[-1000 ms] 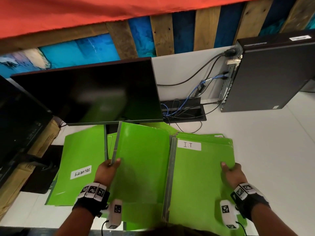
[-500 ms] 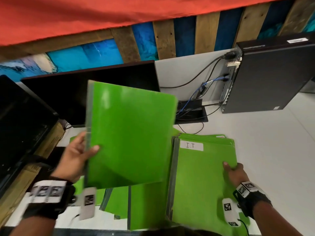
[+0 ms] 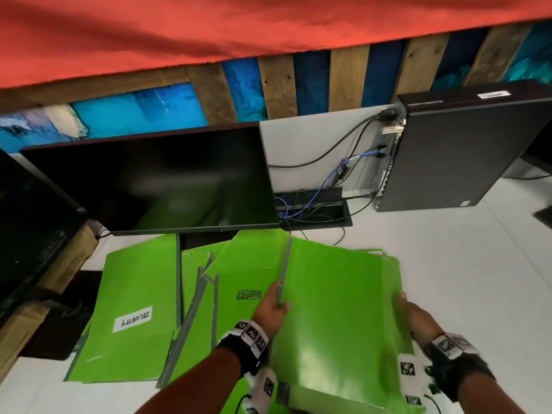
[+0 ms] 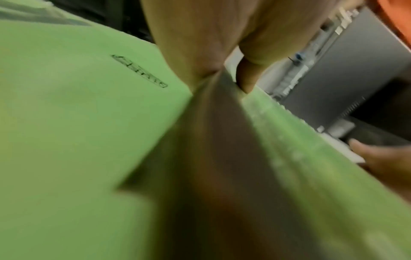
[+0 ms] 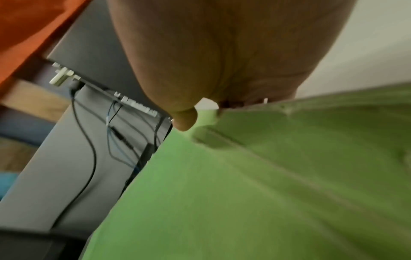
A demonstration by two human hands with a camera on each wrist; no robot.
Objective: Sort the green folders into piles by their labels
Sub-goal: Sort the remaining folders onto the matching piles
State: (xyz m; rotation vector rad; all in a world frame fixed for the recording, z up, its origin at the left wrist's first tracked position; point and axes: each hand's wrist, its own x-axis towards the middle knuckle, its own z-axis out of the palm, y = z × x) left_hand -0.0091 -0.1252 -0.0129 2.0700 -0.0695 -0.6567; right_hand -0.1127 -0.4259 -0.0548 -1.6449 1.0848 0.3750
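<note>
My left hand (image 3: pixel 273 306) pinches the grey spine (image 3: pixel 283 276) of a plain green folder (image 3: pixel 334 309) that lies tilted over the right pile. In the left wrist view, thumb and fingers (image 4: pixel 242 77) clamp that spine (image 4: pixel 213 123). My right hand (image 3: pixel 410 312) grips the right pile's right edge, thumb (image 5: pixel 184 119) on top of the green cover (image 5: pixel 244 193). At the left lies a folder (image 3: pixel 134 273) labelled SECURITY (image 3: pixel 133 319). Between them, several folders are fanned, the top one (image 3: pixel 239 270) bearing a scribbled-out mark (image 3: pixel 248 294).
A dark monitor (image 3: pixel 155 180) stands just behind the folders, and a second screen (image 3: pixel 27 222) sits over a cardboard box (image 3: pixel 50 279) at the left. A black computer case (image 3: pixel 466 150) with cables (image 3: pixel 343 171) is at the back right. White desk (image 3: pixel 478 279) shows right of the piles.
My left hand lifted a folder off the middle stack, raised it, then swung it right and down onto the right pile, covering the I.T label. The right hand stayed at the pile's edge.
</note>
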